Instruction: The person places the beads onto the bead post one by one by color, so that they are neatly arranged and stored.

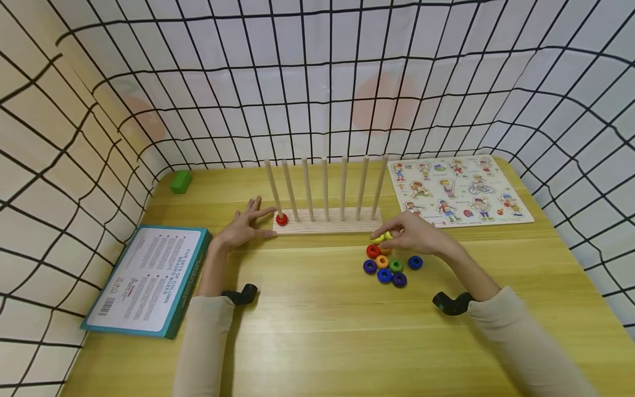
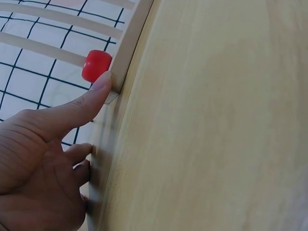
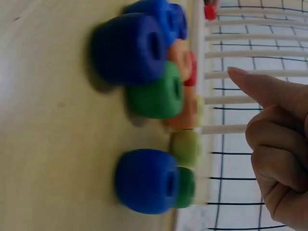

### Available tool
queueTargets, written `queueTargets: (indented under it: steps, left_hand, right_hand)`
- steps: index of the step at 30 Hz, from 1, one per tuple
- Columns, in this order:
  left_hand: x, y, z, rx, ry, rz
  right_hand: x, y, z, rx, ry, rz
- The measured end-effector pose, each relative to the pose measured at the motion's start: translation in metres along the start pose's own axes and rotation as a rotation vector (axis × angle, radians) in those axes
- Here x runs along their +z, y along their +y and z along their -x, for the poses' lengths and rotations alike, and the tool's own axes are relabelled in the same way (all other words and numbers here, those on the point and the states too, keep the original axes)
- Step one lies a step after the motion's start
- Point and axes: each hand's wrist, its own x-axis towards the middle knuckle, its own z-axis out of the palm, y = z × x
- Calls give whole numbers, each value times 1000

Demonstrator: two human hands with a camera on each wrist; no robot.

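Note:
A wooden rack (image 1: 332, 227) with several upright pegs stands at the table's far side. One red bead (image 1: 281, 220) sits at the base of its leftmost peg. My left hand (image 1: 241, 226) touches the rack's left end, thumb at the front corner and fingers spread. Right of centre lies a cluster of loose beads, including a red one (image 1: 373, 251), a blue one (image 1: 384, 275) and a green one (image 3: 156, 94). My right hand (image 1: 415, 232) hovers over the cluster's far side, close to a yellow bead (image 1: 378, 239). No bead shows between its fingers in the right wrist view.
A teal-edged box (image 1: 149, 278) lies on the left, and a green block (image 1: 181, 182) sits at the back left. A picture puzzle board (image 1: 461, 190) lies at the back right, beside the rack. Black netting (image 1: 317, 70) surrounds the table.

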Motion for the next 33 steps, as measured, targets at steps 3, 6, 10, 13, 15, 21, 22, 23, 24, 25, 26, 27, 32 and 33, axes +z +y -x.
queueTargets:
  steps: [3, 6, 10, 13, 15, 21, 22, 23, 24, 25, 26, 27, 32, 33]
  left_hand:
    - [0, 0, -1, -2, -1, -3]
    - [1, -1, -1, -11, -1, -11]
    - [0, -1, -1, -9, -4, -17]
    - [0, 0, -1, 4, -7, -8]
    - [0, 1, -1, 6, -7, -1]
    - [0, 2, 1, 3, 0, 10]
    - [0, 2, 1, 4, 0, 9]
    - [0, 2, 1, 4, 1, 7]
    - [0, 2, 1, 4, 1, 5]
    - [0, 2, 1, 5, 1, 3]
    - [0, 2, 1, 5, 0, 2]
    - [0, 1, 1, 5, 0, 0]
    - [0, 1, 1, 10, -1, -5]
    - [0, 1, 1, 10, -1, -6]
  right_hand:
    - [5, 6, -3, 36, 0, 17]
    - [9, 8, -5, 64, -3, 31]
    - [15, 9, -8, 89, -2, 38]
    - [19, 8, -12, 103, 13, 56]
    - [20, 7, -15, 99, 15, 71]
    - [22, 5, -21, 99, -21, 52]
    - [22, 5, -22, 98, -22, 47]
    - [22, 5, -21, 98, -19, 43]
    - [22, 5, -21, 100, -13, 41]
    - [22, 5, -20, 103, -4, 40]
    - [22, 5, -19, 106, 3, 39]
    - [21, 5, -19, 107, 8, 37]
    - [21, 5, -18, 100, -4, 7]
    - [21, 6, -18, 96, -9, 7]
